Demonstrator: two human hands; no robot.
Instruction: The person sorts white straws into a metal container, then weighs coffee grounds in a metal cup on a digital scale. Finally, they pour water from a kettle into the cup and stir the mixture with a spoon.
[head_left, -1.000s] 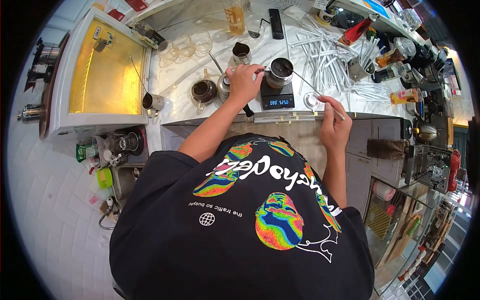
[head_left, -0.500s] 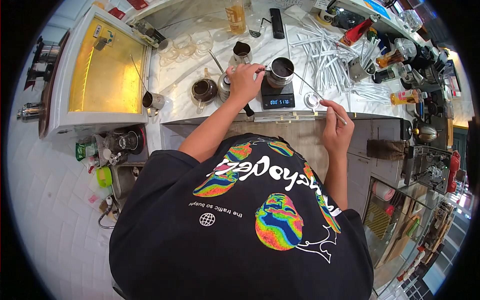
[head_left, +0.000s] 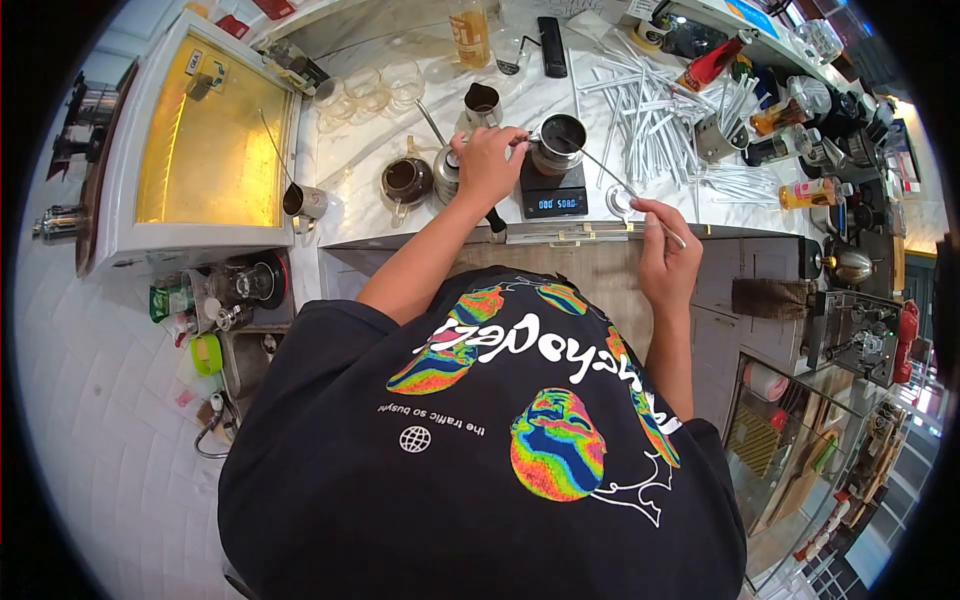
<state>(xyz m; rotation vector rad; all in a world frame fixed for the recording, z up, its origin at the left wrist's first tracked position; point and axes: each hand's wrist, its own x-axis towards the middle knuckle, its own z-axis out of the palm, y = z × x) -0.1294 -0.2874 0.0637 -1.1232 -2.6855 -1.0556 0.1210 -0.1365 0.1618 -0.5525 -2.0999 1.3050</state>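
A metal cup point(head_left: 551, 158) of dark liquid stands on the black scale point(head_left: 556, 203), whose display is lit. My left hand point(head_left: 487, 165) is closed at the cup's left side, on its handle. A long thin spoon point(head_left: 612, 178) slants down into the liquid, and its other end is held in my right hand point(head_left: 670, 252). The spoon's tip is hidden in the cup. Just beyond my left hand is a small metal pitcher point(head_left: 482, 104). Left of that hand are a glass server point(head_left: 408, 181) of dark liquid and a metal pot point(head_left: 446, 176), partly covered by my forearm.
Many white straws point(head_left: 650, 110) lie spread at the back right, beside a metal holder point(head_left: 722, 138) and several bottles. A small round metal dish point(head_left: 620, 202) is near the front edge. Clear glasses point(head_left: 366, 88) stand back left; another metal pitcher point(head_left: 312, 203) with a spoon is far left.
My right hand has shifted a little to the left and down with the spoon, whose shaft now passes over the small dish. The number on the scale's display has dropped. My left hand stays on the handle.
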